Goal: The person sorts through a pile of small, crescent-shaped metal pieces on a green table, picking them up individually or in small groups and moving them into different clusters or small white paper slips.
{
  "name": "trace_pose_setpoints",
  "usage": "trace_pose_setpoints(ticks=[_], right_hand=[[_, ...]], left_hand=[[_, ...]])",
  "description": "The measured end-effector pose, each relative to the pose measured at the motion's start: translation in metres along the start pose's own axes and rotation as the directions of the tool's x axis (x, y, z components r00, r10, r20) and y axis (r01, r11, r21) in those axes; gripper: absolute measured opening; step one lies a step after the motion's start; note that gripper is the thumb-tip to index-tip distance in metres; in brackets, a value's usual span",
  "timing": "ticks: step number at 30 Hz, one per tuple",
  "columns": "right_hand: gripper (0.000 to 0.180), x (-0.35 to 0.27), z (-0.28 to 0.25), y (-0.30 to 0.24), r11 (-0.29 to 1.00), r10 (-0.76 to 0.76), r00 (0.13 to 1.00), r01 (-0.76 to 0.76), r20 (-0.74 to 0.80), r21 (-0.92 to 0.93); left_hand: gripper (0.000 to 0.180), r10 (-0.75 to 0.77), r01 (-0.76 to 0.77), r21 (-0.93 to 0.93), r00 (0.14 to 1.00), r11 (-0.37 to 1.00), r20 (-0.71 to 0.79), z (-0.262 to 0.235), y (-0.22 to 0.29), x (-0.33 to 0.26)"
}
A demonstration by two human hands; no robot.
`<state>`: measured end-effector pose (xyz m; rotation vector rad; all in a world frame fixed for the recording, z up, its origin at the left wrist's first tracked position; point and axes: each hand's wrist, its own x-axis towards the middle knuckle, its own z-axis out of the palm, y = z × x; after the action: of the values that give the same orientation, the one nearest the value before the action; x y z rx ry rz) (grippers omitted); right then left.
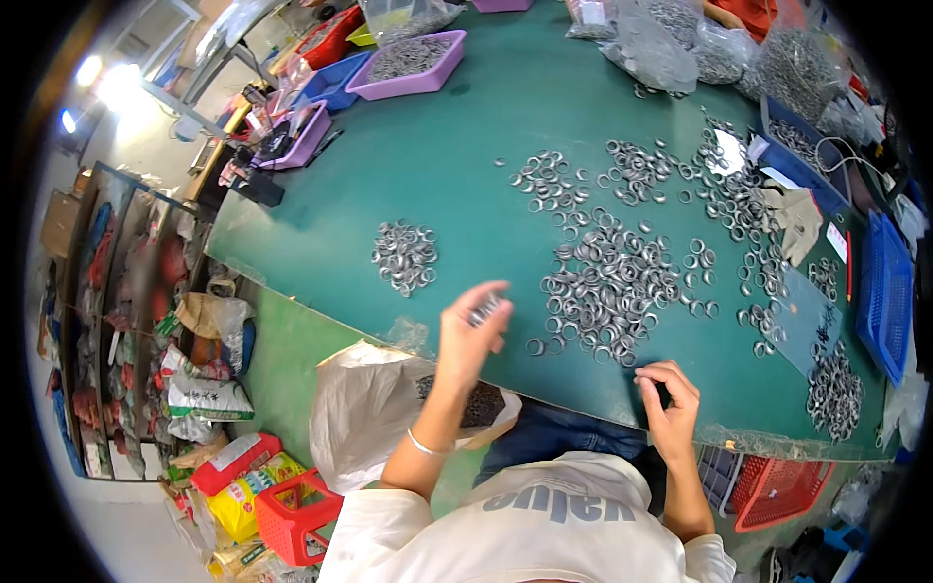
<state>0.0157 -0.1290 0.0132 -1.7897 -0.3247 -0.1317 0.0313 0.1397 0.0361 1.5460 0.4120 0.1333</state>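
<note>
My left hand (470,330) is raised over the table's near edge, its fingers curled around several small grey metal rings (484,310). Left of it and farther back lies a small heap of similar rings (404,257). A large loose pile of rings (612,282) spreads across the middle of the green table (457,204). At the pile's near side, my right hand (671,406) rests by the table edge with fingers bent and thumb close to the index finger; what it pinches, if anything, is hidden. Below my left forearm stands an open white sack (355,408) with small dark pieces inside.
More rings (834,394) lie along the right side, near a blue basket (884,291) and a glove (797,222). Filled plastic bags (661,44) stand at the back. A purple tray (408,68) sits far left; a red stool (292,515) is on the floor.
</note>
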Motion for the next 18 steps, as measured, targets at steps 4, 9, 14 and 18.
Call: trace_pose_setpoints(ticks=[4,9,14,18], right_hand=[[0.010,-0.002,0.007,0.008,1.000,-0.007,1.000,0.007,-0.022,-0.010],[0.009,-0.003,0.004,0.010,1.000,-0.001,1.000,0.001,-0.024,-0.002],[0.011,-0.001,0.004,0.012,1.000,0.026,1.000,-0.026,-0.012,0.005],[0.010,0.001,-0.002,0.010,1.000,-0.007,1.000,0.007,0.008,-0.011]], left_hand=[[0.026,0.726,-0.384,0.806,0.683,0.451,-0.081,-0.063,-0.021,0.050],[0.024,0.683,-0.142,0.988,0.728,0.063,0.061,-0.079,-0.045,0.075],[0.030,0.682,-0.120,0.992,0.729,0.039,0.061,-0.078,-0.047,0.078],[0.035,0.682,-0.154,0.987,0.727,0.039,0.086,-0.078,-0.046,0.079]])
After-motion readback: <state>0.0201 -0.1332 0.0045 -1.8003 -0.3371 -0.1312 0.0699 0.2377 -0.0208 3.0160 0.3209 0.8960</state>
